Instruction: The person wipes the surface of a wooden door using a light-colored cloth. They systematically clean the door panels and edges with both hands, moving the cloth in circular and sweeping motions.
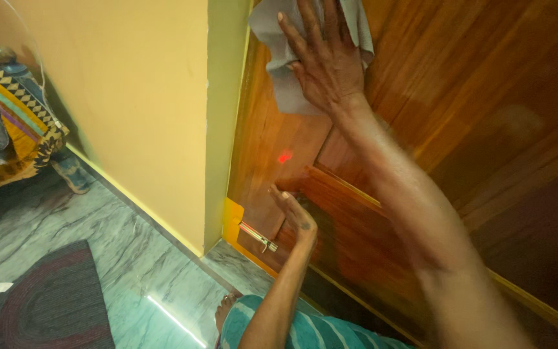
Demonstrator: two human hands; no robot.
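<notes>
My right hand presses a grey cloth flat against the wooden door.

My grip here is no pinch: the right hand lies open, fingers spread, palm pinning the cloth high on the door panel beside the yellow door frame. I judge the cloth soft, thin and light; it crumples and folds at the edges and hangs loose below my palm, so it is best held by broad palm pressure or bunched in the fingers, and it may slip on the smooth polished wood. My left hand is open too, empty, its fingertips resting on the lower door near a metal bolt. Below lie the marble floor and a dark oval rug.
</notes>
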